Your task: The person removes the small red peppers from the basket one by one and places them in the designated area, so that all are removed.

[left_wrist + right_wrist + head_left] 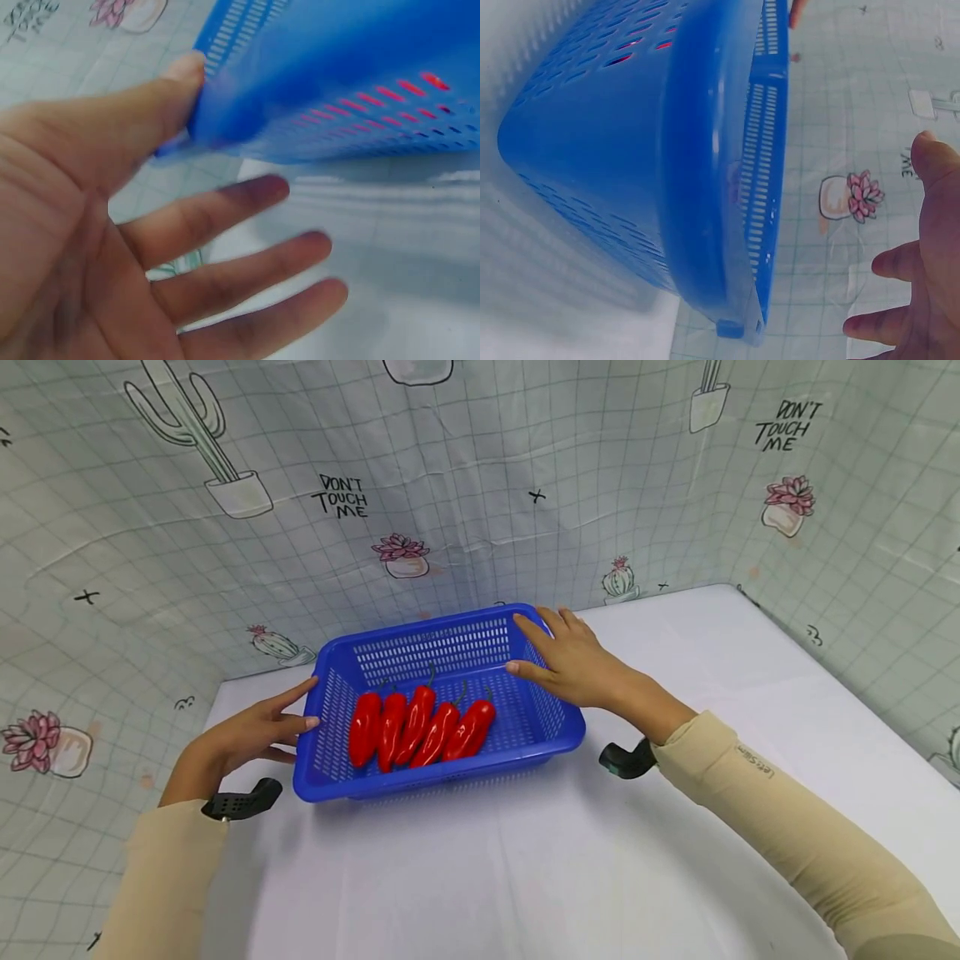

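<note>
A blue plastic basket (442, 785) with slotted walls stands on the white tabletop. Several glossy red chili peppers (416, 727) with green stems lie side by side inside, toward its left. At the basket's left end, my left hand (258, 731) touches the rim with its fingertips; in the left wrist view, three straight fingers (247, 277) spread below the rim. My right hand (581, 664) is above the basket's right end with its fingers spread. The right wrist view shows that hand apart from the rim, with nothing in it.
A pale grid-patterned cloth (480, 485) with cactus drawings hangs behind and beside the white tabletop (465, 877). Dark wrist mounts (243, 800) are visible at both forearms.
</note>
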Tool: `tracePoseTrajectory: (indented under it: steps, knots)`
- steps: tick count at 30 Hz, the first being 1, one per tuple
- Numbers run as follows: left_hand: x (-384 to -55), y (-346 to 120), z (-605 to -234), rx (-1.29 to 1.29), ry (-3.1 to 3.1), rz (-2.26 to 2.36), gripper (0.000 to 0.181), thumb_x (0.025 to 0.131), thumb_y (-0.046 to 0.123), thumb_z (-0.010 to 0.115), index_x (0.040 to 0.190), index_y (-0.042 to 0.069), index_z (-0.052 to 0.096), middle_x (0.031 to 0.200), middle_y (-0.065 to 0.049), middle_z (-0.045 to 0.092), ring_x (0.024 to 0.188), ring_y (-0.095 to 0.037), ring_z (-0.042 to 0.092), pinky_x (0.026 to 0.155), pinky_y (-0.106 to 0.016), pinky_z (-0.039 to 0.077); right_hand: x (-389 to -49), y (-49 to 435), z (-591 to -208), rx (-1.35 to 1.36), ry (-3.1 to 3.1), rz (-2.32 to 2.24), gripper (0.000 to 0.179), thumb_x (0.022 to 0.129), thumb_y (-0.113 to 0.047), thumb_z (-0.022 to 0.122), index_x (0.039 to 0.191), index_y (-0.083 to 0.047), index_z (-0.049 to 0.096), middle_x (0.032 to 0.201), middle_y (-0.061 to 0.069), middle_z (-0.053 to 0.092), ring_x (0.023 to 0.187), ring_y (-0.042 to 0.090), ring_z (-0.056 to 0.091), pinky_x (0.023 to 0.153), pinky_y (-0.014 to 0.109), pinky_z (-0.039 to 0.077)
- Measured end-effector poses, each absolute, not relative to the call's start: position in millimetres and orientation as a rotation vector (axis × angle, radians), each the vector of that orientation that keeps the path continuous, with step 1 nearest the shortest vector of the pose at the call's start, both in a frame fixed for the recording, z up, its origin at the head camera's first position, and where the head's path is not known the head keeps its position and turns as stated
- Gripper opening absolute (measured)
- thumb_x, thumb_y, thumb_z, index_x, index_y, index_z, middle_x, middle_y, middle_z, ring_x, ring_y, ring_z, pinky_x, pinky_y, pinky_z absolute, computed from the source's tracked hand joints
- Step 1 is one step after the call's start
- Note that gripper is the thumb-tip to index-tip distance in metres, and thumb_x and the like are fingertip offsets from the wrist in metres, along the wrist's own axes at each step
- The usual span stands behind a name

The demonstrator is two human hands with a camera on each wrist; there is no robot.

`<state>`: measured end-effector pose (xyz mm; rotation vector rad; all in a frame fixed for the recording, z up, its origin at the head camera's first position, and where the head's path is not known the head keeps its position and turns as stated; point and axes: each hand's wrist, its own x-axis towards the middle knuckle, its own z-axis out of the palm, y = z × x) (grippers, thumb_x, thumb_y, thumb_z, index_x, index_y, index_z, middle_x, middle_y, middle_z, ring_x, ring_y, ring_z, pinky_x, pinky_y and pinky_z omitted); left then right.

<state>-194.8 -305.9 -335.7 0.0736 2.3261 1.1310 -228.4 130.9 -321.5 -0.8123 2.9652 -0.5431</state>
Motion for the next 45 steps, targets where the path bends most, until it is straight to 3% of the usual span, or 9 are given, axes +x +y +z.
tracePoseTrajectory:
  steps: [11, 19, 28, 39, 45]
  knots:
    - [-191.3, -318.6, -345.6, 0.071, 2.221, 1.308, 0.086, 0.1, 0.03, 0.057, 0.158, 0.029, -0.007, 0.152, -0.035, 0.03, 0.121, -0.041, 0.058, 0.097, -0.06, 0.048, -228.5, 135.2, -324.8, -0.809, 2.95, -0.552, 0.075, 0.1, -0.05, 0.048, 0.157, -0.01, 0.021, 0.161, 0.025, 0.014, 0.146, 0.053, 0.007, 0.119, 0.063, 0.008]
    - [-192.2, -327.1, -339.5, 0.095, 2.226, 1.315, 0.087, 0.095, 0.022, 0.063, 0.159, 0.023, 0.004, 0.142, -0.029, 0.049, 0.116, -0.035, 0.063, 0.099, -0.06, 0.047, -227.6, 138.3, -326.6, -0.818, 2.93, -0.569, 0.075, 0.1, -0.051, 0.047, 0.157, -0.01, 0.02, 0.161, 0.026, 0.012, 0.146, 0.053, 0.006, 0.118, 0.064, 0.007]
    - [-188.8, -323.3, -334.0, 0.091, 2.217, 1.308, 0.084, 0.094, 0.022, 0.064, 0.159, 0.021, 0.011, 0.132, -0.021, 0.061, 0.114, -0.035, 0.065, 0.101, -0.061, 0.045, -227.0, 142.3, -329.6, -0.784, 2.91, -0.622, 0.074, 0.1, -0.051, 0.046, 0.158, -0.013, 0.021, 0.162, 0.024, 0.012, 0.147, 0.05, 0.006, 0.118, 0.064, 0.008]
    - [-188.4, -321.5, -333.7, 0.044, 2.234, 1.264, 0.087, 0.093, 0.026, 0.066, 0.159, 0.024, 0.01, 0.142, -0.029, 0.05, 0.118, -0.038, 0.061, 0.098, -0.061, 0.047, -228.2, 144.3, -333.3, -0.773, 2.903, -0.644, 0.076, 0.099, -0.053, 0.048, 0.158, -0.015, 0.02, 0.162, 0.023, 0.011, 0.149, 0.047, 0.006, 0.117, 0.067, 0.012]
    - [-185.7, -321.7, -334.6, 0.07, 2.174, 1.254, 0.093, 0.094, 0.021, 0.066, 0.159, 0.026, 0.0, 0.146, -0.032, 0.043, 0.119, -0.041, 0.061, 0.097, -0.061, 0.048, -227.6, 144.2, -335.3, -0.775, 2.899, -0.659, 0.074, 0.099, -0.051, 0.049, 0.158, -0.014, 0.021, 0.162, 0.024, 0.012, 0.148, 0.047, 0.008, 0.117, 0.066, 0.012]
